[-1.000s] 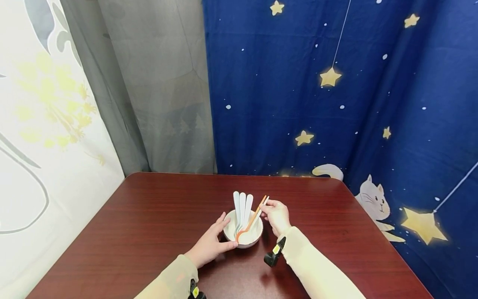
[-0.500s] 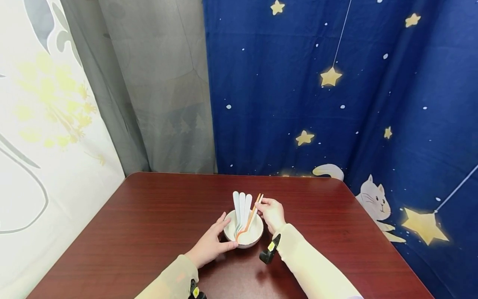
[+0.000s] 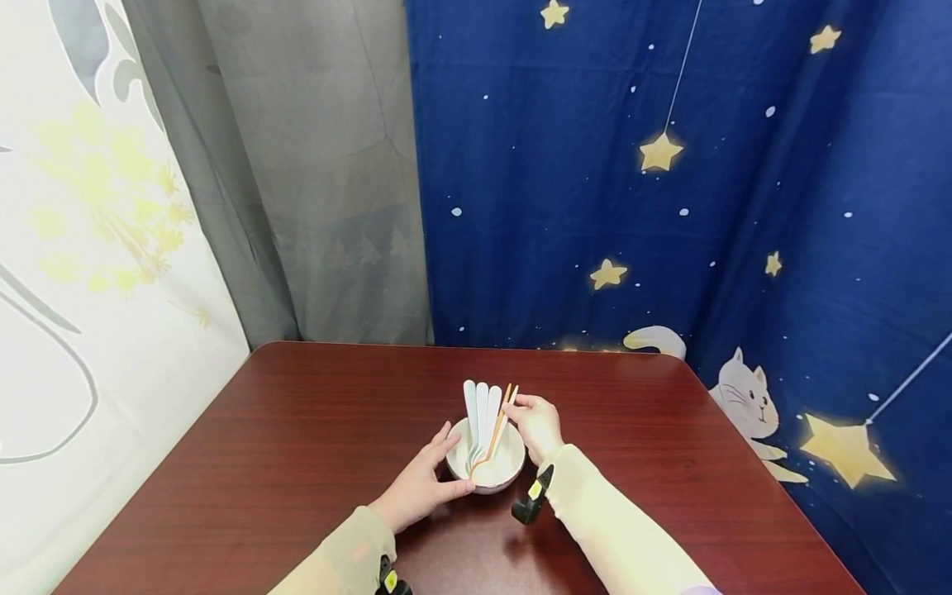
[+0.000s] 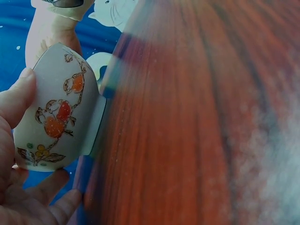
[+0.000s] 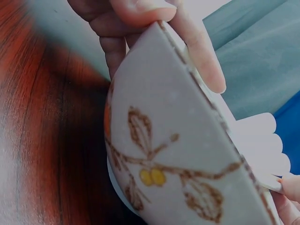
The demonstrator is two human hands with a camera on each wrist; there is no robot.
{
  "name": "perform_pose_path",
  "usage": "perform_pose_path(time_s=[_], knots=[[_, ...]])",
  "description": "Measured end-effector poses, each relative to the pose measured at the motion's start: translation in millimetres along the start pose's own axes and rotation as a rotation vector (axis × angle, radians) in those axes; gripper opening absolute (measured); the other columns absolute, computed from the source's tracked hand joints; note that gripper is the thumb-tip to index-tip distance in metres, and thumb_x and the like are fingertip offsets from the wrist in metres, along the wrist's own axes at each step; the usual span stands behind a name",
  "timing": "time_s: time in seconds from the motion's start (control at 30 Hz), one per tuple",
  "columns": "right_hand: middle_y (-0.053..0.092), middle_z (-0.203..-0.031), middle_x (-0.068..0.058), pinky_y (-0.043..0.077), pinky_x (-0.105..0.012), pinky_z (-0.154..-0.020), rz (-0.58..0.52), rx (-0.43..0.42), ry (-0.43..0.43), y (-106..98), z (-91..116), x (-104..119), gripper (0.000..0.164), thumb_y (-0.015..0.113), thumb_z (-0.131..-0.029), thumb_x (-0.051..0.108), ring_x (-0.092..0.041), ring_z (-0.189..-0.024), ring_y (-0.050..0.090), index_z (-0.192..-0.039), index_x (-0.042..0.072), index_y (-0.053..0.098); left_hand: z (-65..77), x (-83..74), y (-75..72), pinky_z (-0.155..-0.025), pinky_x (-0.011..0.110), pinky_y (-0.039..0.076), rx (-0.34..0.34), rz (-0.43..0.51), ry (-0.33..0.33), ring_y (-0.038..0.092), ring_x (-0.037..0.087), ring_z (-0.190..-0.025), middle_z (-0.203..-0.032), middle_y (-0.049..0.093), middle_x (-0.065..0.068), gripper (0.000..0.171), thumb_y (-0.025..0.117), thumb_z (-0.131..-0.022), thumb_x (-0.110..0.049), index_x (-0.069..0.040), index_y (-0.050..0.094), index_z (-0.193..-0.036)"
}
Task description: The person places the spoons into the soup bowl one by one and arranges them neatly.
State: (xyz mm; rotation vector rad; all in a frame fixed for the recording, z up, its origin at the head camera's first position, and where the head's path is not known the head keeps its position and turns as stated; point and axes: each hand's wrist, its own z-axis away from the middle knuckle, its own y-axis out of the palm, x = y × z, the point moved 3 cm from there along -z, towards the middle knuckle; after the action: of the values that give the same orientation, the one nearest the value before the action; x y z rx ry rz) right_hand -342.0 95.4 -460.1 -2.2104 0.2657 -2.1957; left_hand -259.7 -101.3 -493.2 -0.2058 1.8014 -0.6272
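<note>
A white bowl (image 3: 487, 488) with painted orange fruit and brown leaves (image 4: 61, 112) on its outer wall stands upright on the table. My left hand (image 3: 420, 487) holds it from the left, thumb at the near rim, fingers spread round the far side. Three pieces of pale-handled cutlery (image 3: 482, 406) lean in the bowl, handles up; one lower end looks fork-like. Beside them, my right hand (image 3: 539, 426) pinches the top of a slim orange and white utensil (image 3: 499, 426), its bent orange lower end inside the bowl. Its exact kind is too small to tell.
The dark red wooden table (image 3: 335, 430) has rounded far corners. Behind it hang a grey curtain (image 3: 342, 207) and a blue star-patterned curtain (image 3: 535, 207). A white patterned cloth (image 3: 97, 330) hangs along the left side. Black wrist devices (image 3: 531, 500) sit at both sleeves.
My right hand has moved left with the slim orange and white utensil, which now stands steeper and closer to the pale handles. The left hand and bowl have stayed put.
</note>
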Motion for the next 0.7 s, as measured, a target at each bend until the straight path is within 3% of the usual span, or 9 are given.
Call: perform_pose_path(time_s=[0.37, 0.5, 0.7], knots=[[0.067, -0.104, -0.024, 0.052, -0.039, -0.084, -0.028, 0.032, -0.001, -1.0, 2.7, -2.2, 0.034, 0.057, -0.096, 0.015, -0.025, -0.091, 0.066, -0.115, -0.014, 0.062, 0.8, -1.0, -1.7, -0.109, 0.051, 0.027, 0.013, 0.007, -0.004, 0.017, 0.034, -0.143, -0.158, 0.016, 0.019, 0.089, 0.078, -0.078, -0.044, -0.007, 0.037, -0.148], [0.068, -0.102, -0.024, 0.052, -0.041, -0.087, -0.054, 0.062, 0.01, -4.4, 6.1, -2.5, 0.036, 0.054, -0.098, 0.016, -0.028, -0.094, 0.066, -0.115, -0.015, 0.061, 1.3, -0.2, -1.1, -0.109, 0.053, 0.026, 0.013, 0.005, -0.005, 0.016, 0.035, -0.143, -0.158, 0.014, 0.019, 0.09, 0.078, -0.078, -0.044, -0.01, 0.035, -0.15], [0.069, -0.101, -0.022, 0.053, -0.041, -0.082, 0.097, 0.076, -0.023, -19.4, 13.7, -0.2, 0.039, 0.053, -0.098, 0.021, -0.028, -0.087, 0.067, -0.119, -0.01, 0.061, 3.7, 0.5, -2.5, -0.109, 0.056, 0.024, 0.025, -0.03, -0.042, 0.014, 0.037, -0.144, -0.159, 0.01, 0.02, 0.098, 0.078, -0.078, -0.045, -0.012, 0.025, -0.153]])
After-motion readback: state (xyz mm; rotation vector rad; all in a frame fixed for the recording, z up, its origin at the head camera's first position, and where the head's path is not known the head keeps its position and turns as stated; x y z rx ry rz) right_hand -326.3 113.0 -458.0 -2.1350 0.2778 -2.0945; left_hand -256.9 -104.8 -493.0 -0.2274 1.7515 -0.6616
